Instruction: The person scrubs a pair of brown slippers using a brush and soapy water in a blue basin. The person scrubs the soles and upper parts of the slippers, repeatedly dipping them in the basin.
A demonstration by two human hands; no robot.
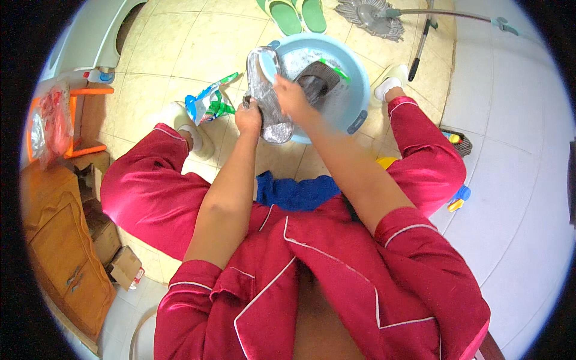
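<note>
My left hand (248, 117) is closed on the side strap of a dark slipper (264, 105), whose long sole is coated in white suds. My right hand (291, 99) grips a light blue scrubbing brush (268, 64) and presses it against the upper part of that sole. The slipper is held at the left rim of a light blue basin (362, 90) containing soapy water. Inside the basin sits a second dark slipper (318, 81), with a bright green strip (335, 71) beside it. My right wrist hides some of the basin's contents.
A blue, green and white plastic packet (210, 103) lies left of the basin. Beyond it are green slippers (294, 17) and a grey mop head (373, 18). An orange-framed stool (90, 120) and wooden cabinet (69, 264) stand left. A white wall (504, 120) runs along the right.
</note>
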